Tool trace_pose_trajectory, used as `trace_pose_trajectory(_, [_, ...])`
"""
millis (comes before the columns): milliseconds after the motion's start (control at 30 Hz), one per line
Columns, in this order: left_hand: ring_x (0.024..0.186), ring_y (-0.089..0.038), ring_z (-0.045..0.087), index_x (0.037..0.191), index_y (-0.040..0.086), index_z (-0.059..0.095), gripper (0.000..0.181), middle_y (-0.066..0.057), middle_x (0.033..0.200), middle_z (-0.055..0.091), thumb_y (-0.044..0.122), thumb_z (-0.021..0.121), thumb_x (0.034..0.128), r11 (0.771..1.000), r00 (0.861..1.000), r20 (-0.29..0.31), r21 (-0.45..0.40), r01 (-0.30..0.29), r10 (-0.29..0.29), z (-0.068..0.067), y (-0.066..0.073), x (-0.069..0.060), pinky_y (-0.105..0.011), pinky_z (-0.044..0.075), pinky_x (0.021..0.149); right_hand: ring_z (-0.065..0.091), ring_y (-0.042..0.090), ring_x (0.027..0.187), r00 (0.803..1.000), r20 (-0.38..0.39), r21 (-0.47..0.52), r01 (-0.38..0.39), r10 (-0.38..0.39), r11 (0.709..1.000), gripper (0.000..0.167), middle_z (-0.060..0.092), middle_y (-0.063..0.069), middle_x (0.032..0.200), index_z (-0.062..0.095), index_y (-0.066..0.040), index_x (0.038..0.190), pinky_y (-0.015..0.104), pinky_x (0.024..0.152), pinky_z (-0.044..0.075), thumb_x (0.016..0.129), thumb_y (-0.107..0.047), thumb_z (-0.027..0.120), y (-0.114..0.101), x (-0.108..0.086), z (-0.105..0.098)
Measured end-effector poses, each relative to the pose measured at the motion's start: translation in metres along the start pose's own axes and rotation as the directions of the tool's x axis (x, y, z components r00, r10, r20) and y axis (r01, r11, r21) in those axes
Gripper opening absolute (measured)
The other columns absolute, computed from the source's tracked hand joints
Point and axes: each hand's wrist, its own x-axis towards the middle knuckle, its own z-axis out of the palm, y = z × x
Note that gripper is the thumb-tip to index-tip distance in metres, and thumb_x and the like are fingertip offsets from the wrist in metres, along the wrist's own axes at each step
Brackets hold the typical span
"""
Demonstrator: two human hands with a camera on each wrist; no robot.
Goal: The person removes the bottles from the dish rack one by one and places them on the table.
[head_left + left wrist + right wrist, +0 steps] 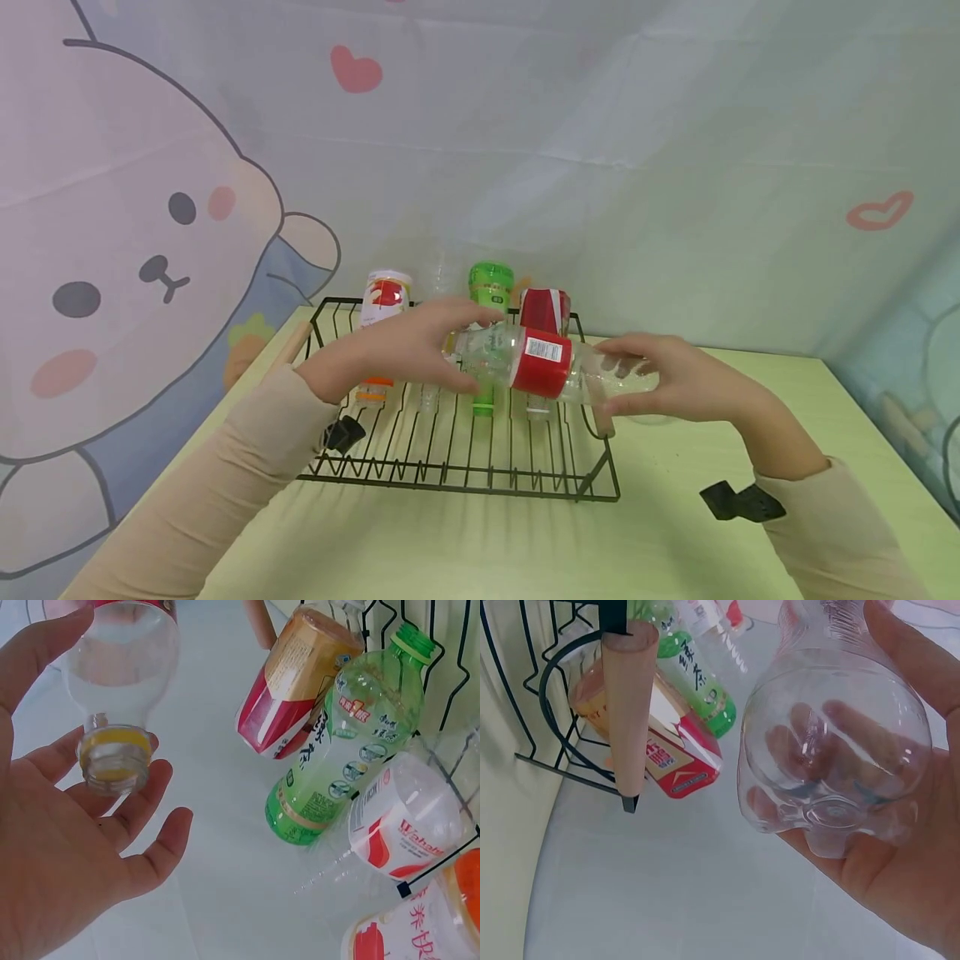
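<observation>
In the head view a clear plastic bottle point(491, 354) with a red label point(542, 363) lies nearly level in the air above a black wire rack point(465, 483). My right hand point(675, 379) grips its base end, and the fingers show through the clear plastic in the right wrist view. Around the neck end, my left hand point(405, 346) has its fingers loosely spread. The left wrist view shows the uncapped mouth with a yellow ring point(116, 742) between thumb and fingers, the little finger standing away from it.
Bottles stand in the rack: a white-and-red one point(385, 296), a clear one point(409, 814), a green one point(491, 283) and a red-labelled one point(545, 310). Wooden handles point(630, 712) flank the rack on a pale green table point(720, 450). A printed cloth point(600, 167) hangs behind.
</observation>
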Motion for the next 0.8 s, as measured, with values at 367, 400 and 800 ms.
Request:
trace_pose_trajectory(367, [0.128, -0.027, 0.044, 0.149, 0.015, 0.035, 0.082, -0.007, 0.14, 0.047, 0.023, 0.078, 0.08, 0.998, 0.992, -0.115, -0.049, 0.042, -0.047, -0.015, -0.016, -0.006, -0.047, 0.044, 0.1, 0.057, 0.028, 0.109, 0.996, -0.086, 0.008, -0.01, 0.011, 1.0, 0.067, 0.059, 0.007, 0.119, 0.047, -0.004, 0.138, 0.043, 0.087, 0.051, 0.084, -0.03, 0.076, 0.017, -0.008, -0.008])
trace_pose_trajectory(400, [0.128, -0.028, 0.044, 0.15, 0.015, 0.034, 0.083, -0.008, 0.14, 0.047, 0.023, 0.078, 0.0801, 0.997, 0.991, -0.12, -0.062, 0.048, -0.055, -0.016, -0.018, -0.007, -0.048, 0.043, 0.101, 0.056, 0.028, 0.11, 0.996, -0.093, 0.017, -0.015, 0.016, 1.0, 0.067, 0.058, 0.008, 0.12, 0.047, -0.005, 0.138, 0.043, 0.087, 0.05, 0.084, -0.03, 0.076, 0.018, -0.009, -0.008])
trace_pose_trajectory(800, [0.122, -0.027, 0.042, 0.153, 0.019, 0.026, 0.087, -0.008, 0.141, 0.045, 0.024, 0.077, 0.0815, 0.982, 0.97, -0.188, -0.141, 0.127, -0.152, -0.021, -0.045, -0.013, -0.047, 0.045, 0.094, 0.055, 0.033, 0.112, 0.98, -0.182, 0.097, -0.059, 0.076, 0.994, 0.063, 0.054, 0.013, 0.123, 0.04, -0.007, 0.141, 0.051, 0.088, 0.049, 0.089, -0.023, 0.07, 0.044, -0.013, -0.019])
